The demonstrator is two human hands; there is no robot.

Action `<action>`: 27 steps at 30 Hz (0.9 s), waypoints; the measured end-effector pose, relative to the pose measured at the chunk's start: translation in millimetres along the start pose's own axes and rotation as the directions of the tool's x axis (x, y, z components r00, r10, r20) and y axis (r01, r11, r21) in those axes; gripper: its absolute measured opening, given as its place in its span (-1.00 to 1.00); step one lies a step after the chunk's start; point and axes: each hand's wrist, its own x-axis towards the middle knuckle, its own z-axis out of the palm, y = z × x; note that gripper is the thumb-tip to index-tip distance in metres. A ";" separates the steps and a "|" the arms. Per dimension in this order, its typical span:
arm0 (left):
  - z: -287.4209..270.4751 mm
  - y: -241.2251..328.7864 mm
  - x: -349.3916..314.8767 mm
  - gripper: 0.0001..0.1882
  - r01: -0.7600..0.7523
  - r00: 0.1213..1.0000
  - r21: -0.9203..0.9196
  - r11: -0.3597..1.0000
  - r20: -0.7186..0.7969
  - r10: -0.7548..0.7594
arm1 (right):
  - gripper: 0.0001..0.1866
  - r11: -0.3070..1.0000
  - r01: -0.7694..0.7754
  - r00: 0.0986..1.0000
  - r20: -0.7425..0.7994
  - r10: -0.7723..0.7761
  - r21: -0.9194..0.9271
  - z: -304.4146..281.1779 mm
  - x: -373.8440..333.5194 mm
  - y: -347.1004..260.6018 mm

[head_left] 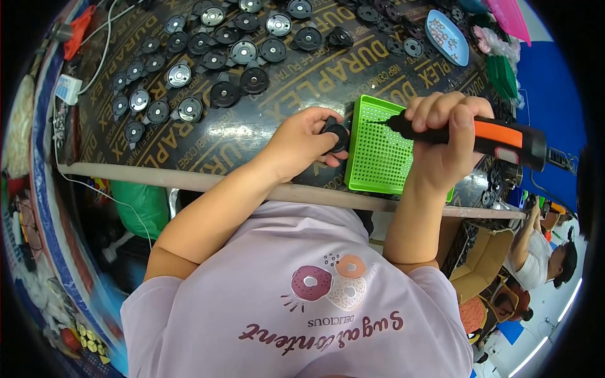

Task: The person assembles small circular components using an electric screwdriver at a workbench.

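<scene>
Between the thumb and fingers of my left hand (307, 142) is a small black round part (336, 135), held over the near part of the table just left of a green perforated basket (384, 154). My right hand (449, 129) grips a black and orange electric screwdriver (498, 135). Its narrow tip points left, above the far half of the basket. A coiled cord leaves the back end of the tool. Some of the basket's right side is hidden behind my right hand and forearm.
Several black round parts, some with silver discs (179, 75), lie spread over the far left of the dark printed table (252, 135). A blue tray (447, 38) of small pieces stands at the far right, near green baskets (502, 75). Another person (535, 258) sits at right.
</scene>
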 end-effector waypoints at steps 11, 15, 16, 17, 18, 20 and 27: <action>-0.4 3.9 -0.8 -0.60 0.021 1.000 -0.017 1.000 0.021 -0.020 | -0.69 0.997 -0.079 0.994 0.071 0.080 -0.023 33.1 -9.8 29.4; -0.8 3.6 -0.5 -0.59 0.031 0.999 -0.023 0.999 0.026 -0.030 | -0.70 0.996 -0.074 0.992 0.101 0.078 -0.041 30.8 -9.6 30.4; -0.9 3.4 -0.1 -0.59 0.031 0.999 -0.018 0.999 0.026 -0.031 | -0.70 0.996 -0.067 0.991 0.112 0.074 -0.059 30.5 -9.4 30.4; -0.5 3.0 0.3 -0.59 0.033 0.999 -0.019 0.999 0.027 -0.032 | -0.70 0.996 -0.068 0.991 0.111 0.075 -0.060 30.5 -9.9 30.9; 0.3 2.4 0.7 -0.63 0.021 1.000 -0.039 0.999 0.014 -0.020 | -0.70 0.996 -0.074 0.990 0.117 0.081 -0.059 30.6 -10.8 31.5; 0.2 1.4 1.4 -0.67 0.008 1.000 -0.061 0.998 0.001 -0.008 | -0.76 0.992 -0.056 0.977 0.198 0.078 -0.116 30.7 -12.0 30.5; -2.1 -0.4 2.5 -0.70 -0.023 1.000 -0.019 1.000 0.019 0.024 | -0.79 0.981 -0.016 0.951 0.301 0.074 -0.192 28.5 -15.6 32.8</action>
